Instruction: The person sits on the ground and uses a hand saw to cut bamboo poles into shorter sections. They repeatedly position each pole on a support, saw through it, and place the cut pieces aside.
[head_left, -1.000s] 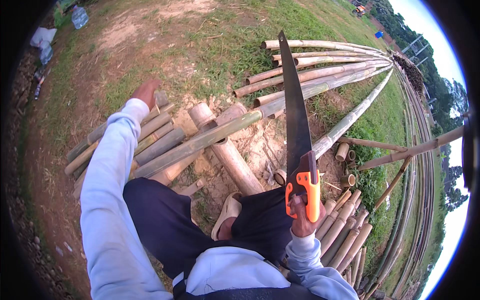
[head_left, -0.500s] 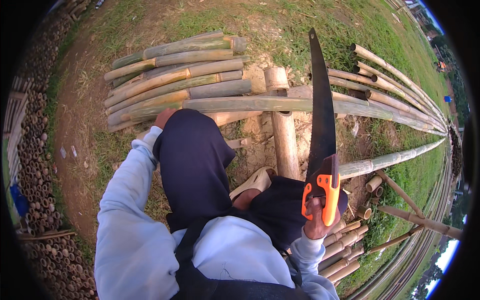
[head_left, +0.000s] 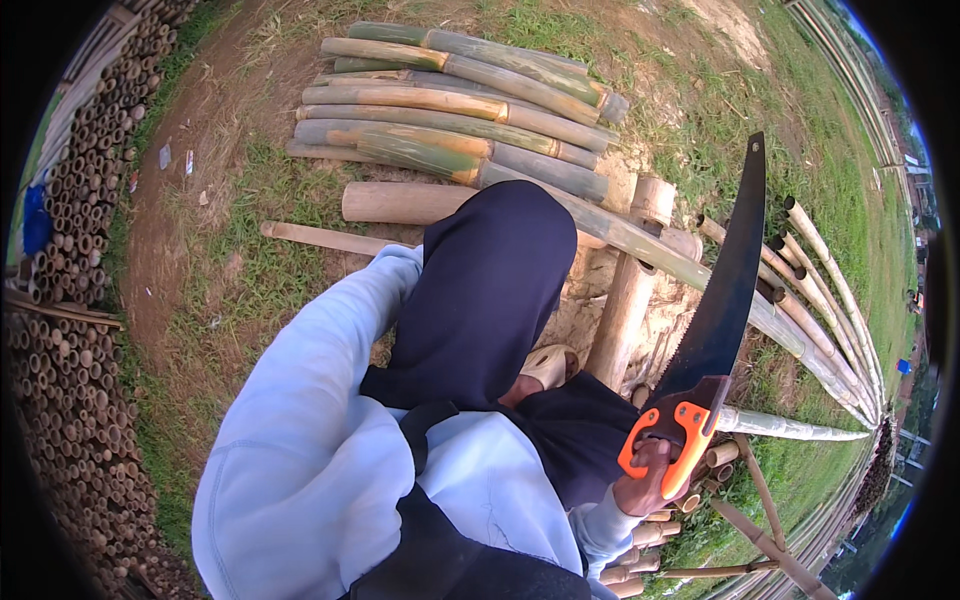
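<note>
My right hand (head_left: 645, 478) is wrapped round the orange and dark handle of a handsaw (head_left: 718, 290). The wide dark blade points up and away, its toothed edge facing left. Behind the blade passes a long green bamboo pole (head_left: 625, 235), which lies across a notched bamboo post (head_left: 618, 320) and runs off to the right. My raised left knee, in dark cloth, is against the near side of this pole and covers part of it. My left sleeve (head_left: 395, 275) reaches behind the knee, so my left hand is hidden.
Cut bamboo lengths (head_left: 450, 100) lie side by side on the grass beyond my knee. A thick pale bamboo piece (head_left: 395, 202) lies nearer. More long poles (head_left: 825, 270) fan out at right. Stacked bamboo (head_left: 70, 400) fills the far left. Crossed bamboo supports (head_left: 770, 540) stand at lower right.
The view has turned, shifting the bamboo pile rightward. My left hand, seen by the pole's end before, is now hidden behind my knee. The saw stays in my right hand, tilted more to the right.
</note>
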